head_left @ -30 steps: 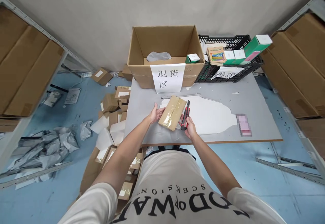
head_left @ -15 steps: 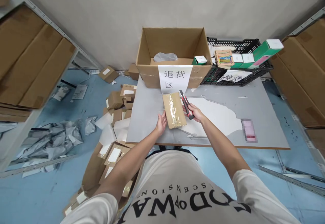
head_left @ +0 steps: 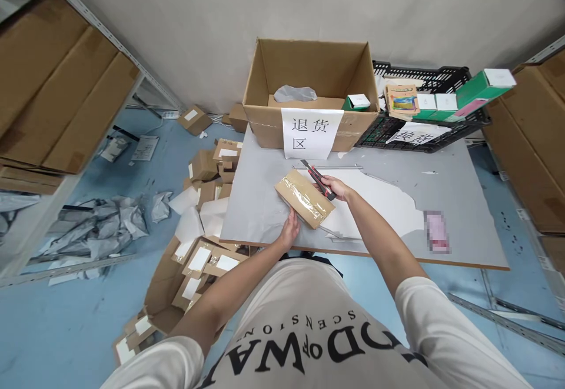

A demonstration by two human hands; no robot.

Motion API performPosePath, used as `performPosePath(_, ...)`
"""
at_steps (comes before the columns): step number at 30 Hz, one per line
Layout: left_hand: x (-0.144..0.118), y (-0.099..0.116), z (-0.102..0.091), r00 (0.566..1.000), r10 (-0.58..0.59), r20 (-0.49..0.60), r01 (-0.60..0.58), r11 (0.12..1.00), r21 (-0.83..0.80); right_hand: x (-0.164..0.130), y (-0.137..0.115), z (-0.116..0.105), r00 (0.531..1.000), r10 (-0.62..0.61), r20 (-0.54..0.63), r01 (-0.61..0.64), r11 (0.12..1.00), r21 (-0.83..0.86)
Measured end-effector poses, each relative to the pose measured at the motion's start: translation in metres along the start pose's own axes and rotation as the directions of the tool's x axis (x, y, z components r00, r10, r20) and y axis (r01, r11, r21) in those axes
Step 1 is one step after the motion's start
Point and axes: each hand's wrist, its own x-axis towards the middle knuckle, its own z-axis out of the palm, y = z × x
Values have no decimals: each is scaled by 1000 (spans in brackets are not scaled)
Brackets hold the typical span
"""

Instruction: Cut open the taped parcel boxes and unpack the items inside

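Observation:
A small brown cardboard box (head_left: 304, 198) with shiny clear tape along its top is held above the near part of the table, lying at a slant. My left hand (head_left: 290, 230) grips its lower left edge, the fingers partly hidden beneath it. In my right hand (head_left: 334, 187) is a red and black box cutter (head_left: 319, 180), its tip pointing away and to the left. Some right fingers go behind the cutter, near the box's right edge; whether they touch the box I cannot tell. White paper sheets (head_left: 379, 200) lie on the table under and beside the right hand.
At the table's back stands a large open carton (head_left: 269, 127) with a paper sign (head_left: 312, 134). A black crate (head_left: 468, 136) beside it holds green-and-white boxes. A blurred pink item (head_left: 436, 231) lies at right. Small cartons (head_left: 198, 262) pile up left; grey plastic bags (head_left: 106, 230) lie farther left.
The cardboard box has turned from nearly upright to slanting, its far end swinging left. My left hand has shifted lower and right along it. The box cutter stays in my right hand, tilted further left.

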Motion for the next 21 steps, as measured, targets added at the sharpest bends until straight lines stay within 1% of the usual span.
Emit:
performPosePath(4, 3, 5, -7, 996, -43, -80, 46, 998, 37, -2, 7, -6, 999, -31, -11, 31, 998, 56)
performPosePath(6, 9, 15, -14, 989, -48, -142, 56, 997, 51, -8, 6, -11, 997, -63, -41, 66, 996, 57)
performPosePath(8, 21, 30, -26, 977, -11, -211, 30, 996, 85, -18, 8, -17, 988, -125, -90, 131, 989, 66)
performPosePath(10, 36, 52, -41, 960, 60, -273, -21, 989, 147, -33, 16, -21, 961, -215, -176, 233, 968, 91)
performPosePath(12, 54, 75, -56, 936, 130, -327, -55, 972, 227, -51, 34, -23, 900, -302, -315, 353, 928, 118)
performPosePath(14, 71, 97, -68, 948, 126, -293, -41, 959, 280, -68, 60, -20, 823, -329, -464, 438, 886, 150)
performPosePath(15, 78, 105, -72, 958, 114, -262, -32, 954, 297, -76, 75, -16, 800, -307, -515, 452, 873, 182)
performPosePath(17, 88, 115, -76, 977, 69, -201, -3, 951, 308, -89, 104, -5, 791, -236, -564, 447, 853, 270)
performPosePath(19, 93, 117, -76, 989, 22, -148, 24, 953, 301, -97, 125, 8, 815, -191, -547, 427, 836, 344)
performPosePath(21, 94, 114, -75, 994, -9, -105, 40, 954, 296, -100, 136, 19, 837, -190, -513, 421, 823, 382)
